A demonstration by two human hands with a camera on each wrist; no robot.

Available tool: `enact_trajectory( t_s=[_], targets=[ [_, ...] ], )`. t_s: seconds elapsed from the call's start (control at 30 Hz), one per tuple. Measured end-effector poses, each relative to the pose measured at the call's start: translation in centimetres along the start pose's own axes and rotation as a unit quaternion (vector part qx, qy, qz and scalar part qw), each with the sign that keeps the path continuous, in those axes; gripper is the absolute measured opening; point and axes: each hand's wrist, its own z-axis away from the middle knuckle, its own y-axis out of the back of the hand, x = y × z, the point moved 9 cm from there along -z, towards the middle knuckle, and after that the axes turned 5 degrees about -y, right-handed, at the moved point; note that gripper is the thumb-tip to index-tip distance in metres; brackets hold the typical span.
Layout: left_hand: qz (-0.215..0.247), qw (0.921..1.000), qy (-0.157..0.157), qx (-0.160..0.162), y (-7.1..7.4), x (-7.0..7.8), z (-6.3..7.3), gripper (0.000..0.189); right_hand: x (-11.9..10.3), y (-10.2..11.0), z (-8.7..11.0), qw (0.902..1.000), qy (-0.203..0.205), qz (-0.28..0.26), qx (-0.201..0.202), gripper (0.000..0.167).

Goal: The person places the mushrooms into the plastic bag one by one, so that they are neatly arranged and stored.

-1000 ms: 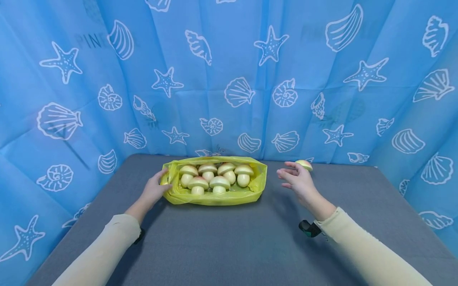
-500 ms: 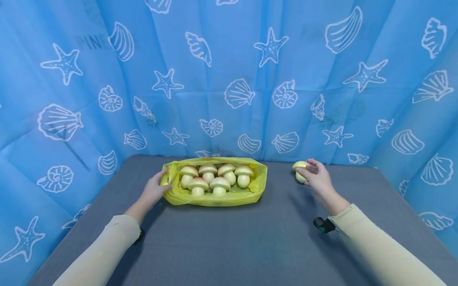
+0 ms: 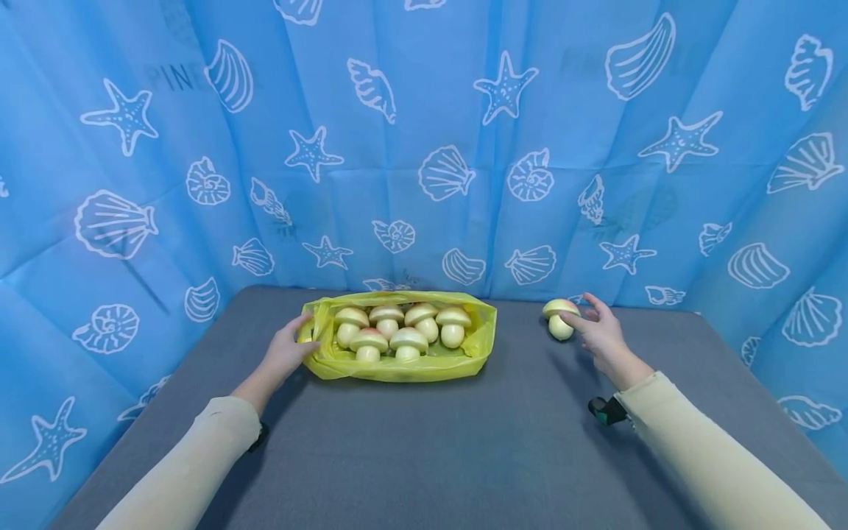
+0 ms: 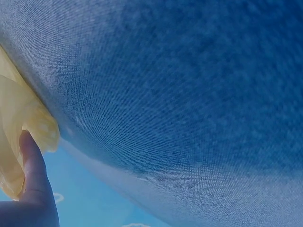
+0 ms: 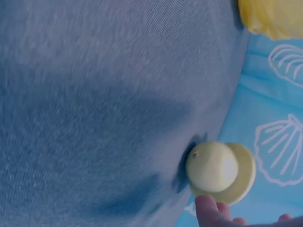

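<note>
A yellow plastic bag lies on the table with its mouth spread, and several pale mushrooms sit inside it. At the bag's left end my left hand pinches the rim; in the left wrist view a finger presses against the yellow folds. To the right of the bag one more mushroom stands on the table, cap up. Beside its right side is my right hand, fingers apart and thumb overlapping the cap. In the right wrist view, fingertips are right at the cap's edge.
The grey cloth-covered table ends at a blue curtain printed with white shells and starfish. A dark wrist-camera mount hangs below the right wrist, close over the table.
My right hand has moved right, past the lone mushroom to its right side, exposing the mushroom. The left hand and the bag have stayed in place.
</note>
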Motion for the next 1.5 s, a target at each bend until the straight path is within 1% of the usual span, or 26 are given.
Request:
enact_trajectory(
  t_s=[0.13,0.27,0.4,0.57,0.7,0.87,1.17,1.5],
  targets=[
    [0.002,1.0,0.002,-0.001,0.0,0.0,0.1,0.064,0.5,-0.2,-0.8,0.9991,-0.005,0.028,-0.033,0.086],
    [0.003,1.0,0.003,-0.004,-0.1,0.1,0.0,0.064,1.0,-0.4,-1.7,0.9954,-0.003,0.063,-0.072,0.09],
    [0.005,1.0,0.004,-0.006,-0.2,0.1,-0.3,0.065,1.5,-0.4,-2.6,0.992,-0.009,0.089,-0.09,0.092],
    [0.003,1.0,0.004,-0.006,-0.3,0.2,-0.4,0.065,1.8,-0.1,-3.6,0.9891,-0.017,0.117,-0.089,0.093],
    [0.0,1.0,0.005,-0.006,-0.4,0.1,-0.4,0.064,1.8,0.0,-4.2,0.9876,-0.016,0.129,-0.088,0.093],
    [0.001,1.0,0.004,-0.005,-0.3,-0.1,-0.5,0.065,1.8,-0.1,-4.7,0.9888,-0.014,0.124,-0.081,0.09],
    [0.002,1.0,0.005,-0.004,-0.2,0.0,-0.3,0.065,2.0,-0.1,-4.9,0.9912,-0.036,0.108,-0.067,0.085],
    [0.004,1.0,0.005,-0.001,0.0,0.1,0.1,0.065,2.2,-0.2,-5.2,0.9923,-0.045,0.102,-0.054,0.081]
  ],
)
